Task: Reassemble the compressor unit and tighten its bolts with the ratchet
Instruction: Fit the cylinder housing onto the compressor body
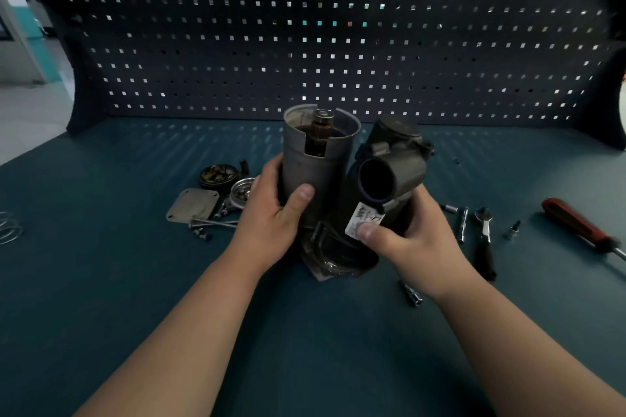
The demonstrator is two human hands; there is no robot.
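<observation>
The compressor unit stands upright in the middle of the bench. My left hand [274, 210] grips its grey motor cylinder [316, 159], whose open top shows a brown armature and a bearing. My right hand [411, 237] holds the dark cylinder housing [393, 162] beside it, thumb on a white label [364, 218]. The ratchet [484, 240] lies on the bench right of my right hand. Long bolts [213, 223] lie left of my left hand, below a square cover plate [193, 205].
A round end cap [240, 193] and a brush holder [216, 174] sit left of the unit. Sockets [411, 294], an extension bar [462, 223] and a red-handled screwdriver [576, 225] lie on the right. A wire coil [8, 227] is at far left. The pegboard [338, 37] closes the back.
</observation>
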